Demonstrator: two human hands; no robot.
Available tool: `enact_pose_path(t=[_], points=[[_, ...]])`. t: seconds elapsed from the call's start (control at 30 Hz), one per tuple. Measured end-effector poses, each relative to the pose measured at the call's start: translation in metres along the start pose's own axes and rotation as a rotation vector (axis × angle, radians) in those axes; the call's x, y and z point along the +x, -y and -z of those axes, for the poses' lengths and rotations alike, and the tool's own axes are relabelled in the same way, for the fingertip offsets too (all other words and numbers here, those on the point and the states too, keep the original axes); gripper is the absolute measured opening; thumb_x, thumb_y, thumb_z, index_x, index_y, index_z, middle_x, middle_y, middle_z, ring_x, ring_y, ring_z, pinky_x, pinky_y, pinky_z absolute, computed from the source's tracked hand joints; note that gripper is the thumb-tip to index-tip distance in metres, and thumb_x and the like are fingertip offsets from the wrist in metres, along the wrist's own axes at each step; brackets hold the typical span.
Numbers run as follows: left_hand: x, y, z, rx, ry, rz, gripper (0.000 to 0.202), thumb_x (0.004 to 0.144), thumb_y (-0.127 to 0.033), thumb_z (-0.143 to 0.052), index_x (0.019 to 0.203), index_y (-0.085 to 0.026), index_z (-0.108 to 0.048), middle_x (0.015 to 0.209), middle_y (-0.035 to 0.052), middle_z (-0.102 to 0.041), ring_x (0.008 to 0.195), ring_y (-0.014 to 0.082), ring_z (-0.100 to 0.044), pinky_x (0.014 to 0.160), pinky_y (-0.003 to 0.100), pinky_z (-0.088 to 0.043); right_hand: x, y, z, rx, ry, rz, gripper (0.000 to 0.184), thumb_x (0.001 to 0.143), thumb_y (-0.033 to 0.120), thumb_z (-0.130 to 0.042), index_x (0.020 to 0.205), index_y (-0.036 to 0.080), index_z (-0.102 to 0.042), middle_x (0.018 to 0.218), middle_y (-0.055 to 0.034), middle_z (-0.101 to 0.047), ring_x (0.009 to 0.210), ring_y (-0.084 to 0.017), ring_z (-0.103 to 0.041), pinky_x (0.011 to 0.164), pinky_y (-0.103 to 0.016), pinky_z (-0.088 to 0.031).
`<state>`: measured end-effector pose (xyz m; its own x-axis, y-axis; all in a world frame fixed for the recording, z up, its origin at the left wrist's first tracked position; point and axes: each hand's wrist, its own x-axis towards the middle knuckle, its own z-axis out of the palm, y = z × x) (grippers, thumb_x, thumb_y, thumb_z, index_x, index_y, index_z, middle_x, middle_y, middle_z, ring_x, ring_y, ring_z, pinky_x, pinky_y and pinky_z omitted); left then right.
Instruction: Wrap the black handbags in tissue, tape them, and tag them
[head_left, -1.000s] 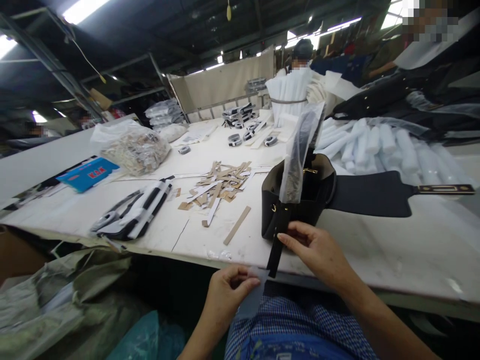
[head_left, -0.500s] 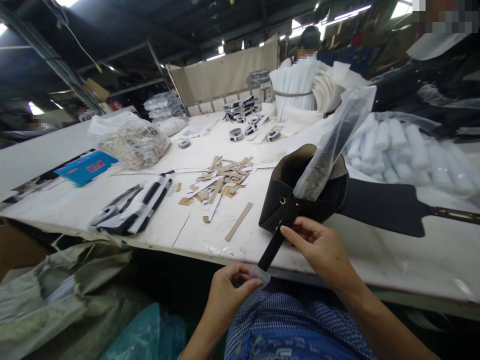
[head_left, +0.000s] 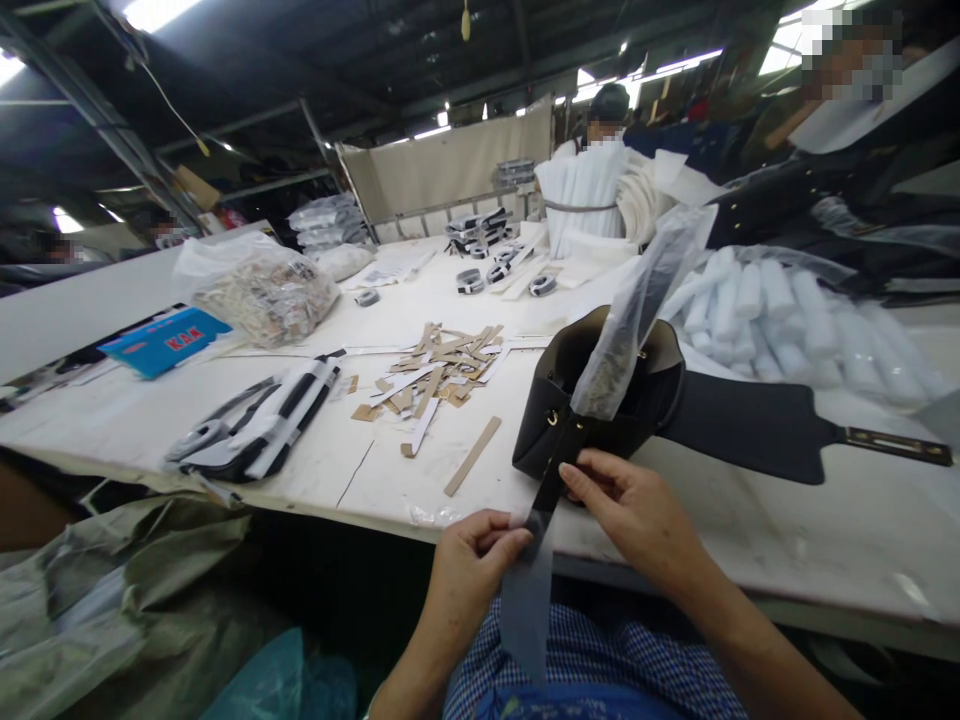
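Note:
A black handbag (head_left: 536, 430) sits at the table's near edge with its mouth open. Its wide flap (head_left: 750, 425) lies spread to the right, ending in a narrow tab with brass-coloured fittings. My left hand (head_left: 476, 560) pinches a clear plastic sleeve (head_left: 527, 615) around the lower end of the black strap (head_left: 547, 490); the rest of the sleeve hangs over my lap. Higher on that strap, beside the bag, my right hand (head_left: 641, 510) closes thumb and fingers, some of them hidden. Another clear plastic sleeve (head_left: 637, 310) covers a strap part rising across the bag's mouth.
Card strips (head_left: 442, 370) lie heaped left of the bag, with one loose strip (head_left: 472, 457) nearer. Wrapped straps (head_left: 262, 420), a blue packet (head_left: 165, 340) and a stuffed plastic bag (head_left: 262, 290) are further left. White foam rolls (head_left: 780, 320) pile at right. Other people are in the background.
My left hand has moved up along the strap, and the plastic sleeve, bunched at the strap's tip before, now covers its end and hangs down. My right hand keeps its hold.

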<state>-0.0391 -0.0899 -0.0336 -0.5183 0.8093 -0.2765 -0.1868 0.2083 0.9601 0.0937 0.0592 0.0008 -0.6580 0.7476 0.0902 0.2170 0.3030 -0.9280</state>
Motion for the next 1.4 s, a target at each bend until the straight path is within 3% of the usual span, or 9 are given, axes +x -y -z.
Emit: enact_pose_path(t=[0.13,0.3,0.47,0.63,0.87,1.0,1.2,1.3,1.4], points=[[0.022,-0.010,-0.018,-0.026,0.015,-0.079,0.030,0.077,-0.041,-0.077,0.087,-0.014,-0.074,0.074,0.0034,-0.075,0.063,0.0126,-0.064,0.059,0.020,-0.046,0.002,-0.004,0.007,-0.109,0.026,0.084,0.042,0.097,0.048,-0.045,0.072,0.020,-0.062,0.068,-0.0001,-0.064,0.066,-0.017,-0.060,0.060,-0.026,-0.042],[0.047,-0.031,-0.038,-0.001,0.032,-0.207,0.030,0.079,-0.043,-0.074,0.088,-0.014,-0.074,0.080,0.0054,-0.076,0.070,0.0168,-0.068,0.062,0.023,-0.048,0.005,-0.005,0.017,-0.199,0.007,0.133,0.044,0.097,0.049,-0.045,0.068,0.020,-0.061,0.060,0.0005,-0.058,0.058,-0.016,-0.054,0.056,-0.027,-0.038],[0.058,-0.050,-0.052,0.112,-0.003,-0.337,0.028,0.083,-0.043,-0.070,0.087,-0.015,-0.075,0.081,0.0056,-0.076,0.075,0.0193,-0.068,0.067,0.025,-0.051,0.004,-0.007,0.018,0.256,0.079,-0.055,0.047,0.091,0.060,-0.054,0.089,0.018,-0.074,0.081,-0.0065,-0.072,0.077,-0.024,-0.068,0.074,-0.035,-0.054],[0.061,-0.053,-0.061,0.138,-0.067,-0.431,0.027,0.085,-0.042,-0.067,0.088,-0.016,-0.074,0.081,0.0042,-0.075,0.076,0.0186,-0.067,0.069,0.026,-0.051,-0.006,-0.014,0.006,0.884,0.037,-0.232,0.050,0.084,0.062,-0.065,0.108,0.019,-0.075,0.109,-0.0122,-0.073,0.098,-0.026,-0.069,0.092,-0.041,-0.055],[0.069,-0.062,-0.071,0.326,-0.113,-0.575,0.015,0.085,-0.034,-0.068,0.085,-0.021,-0.075,0.085,0.0017,-0.075,0.082,0.0189,-0.067,0.075,0.027,-0.050,-0.004,-0.022,0.003,0.786,-0.013,-0.169,0.040,0.082,0.051,-0.074,0.103,0.017,-0.078,0.099,-0.0099,-0.075,0.093,-0.025,-0.070,0.092,-0.041,-0.054],[0.073,-0.069,-0.079,0.392,-0.019,-0.609,0.010,0.083,-0.030,-0.070,0.083,-0.022,-0.076,0.084,0.0009,-0.075,0.079,0.0183,-0.068,0.074,0.026,-0.050,-0.002,-0.027,-0.002,0.844,-0.099,-0.260,0.041,0.079,0.052,-0.076,0.099,0.017,-0.078,0.097,-0.0089,-0.075,0.091,-0.021,-0.070,0.083,-0.032,-0.056],[0.076,-0.069,-0.062,0.485,0.008,-0.606,0.024,0.092,-0.038,-0.058,0.094,-0.022,-0.075,0.086,0.0024,-0.076,0.080,0.0193,-0.069,0.072,0.027,-0.050,-0.004,-0.041,-0.015,0.971,-0.272,-0.363,0.032,0.069,0.047,-0.085,0.086,0.020,-0.080,0.091,-0.0066,-0.077,0.083,-0.018,-0.071,0.073,-0.026,-0.057],[0.074,-0.071,-0.042,0.655,-0.044,-0.607,0.034,0.097,-0.043,-0.049,0.095,-0.023,-0.076,0.090,0.0036,-0.076,0.086,0.0210,-0.068,0.077,0.028,-0.048,-0.006,-0.045,-0.020,0.960,-0.304,-0.400,0.033,0.066,0.047,-0.086,0.082,0.019,-0.080,0.089,-0.0078,-0.077,0.083,-0.020,-0.072,0.074,-0.028,-0.057],[0.072,-0.073,-0.030,0.838,-0.046,-0.589,0.028,0.093,-0.046,-0.056,0.094,-0.026,-0.076,0.092,0.0030,-0.075,0.089,0.0229,-0.067,0.080,0.030,-0.046,-0.007,-0.045,-0.023,0.935,-0.291,-0.405,0.035,0.067,0.049,-0.085,0.084,0.018,-0.080,0.093,-0.0091,-0.077,0.087,-0.023,-0.072,0.074,-0.029,-0.057]])
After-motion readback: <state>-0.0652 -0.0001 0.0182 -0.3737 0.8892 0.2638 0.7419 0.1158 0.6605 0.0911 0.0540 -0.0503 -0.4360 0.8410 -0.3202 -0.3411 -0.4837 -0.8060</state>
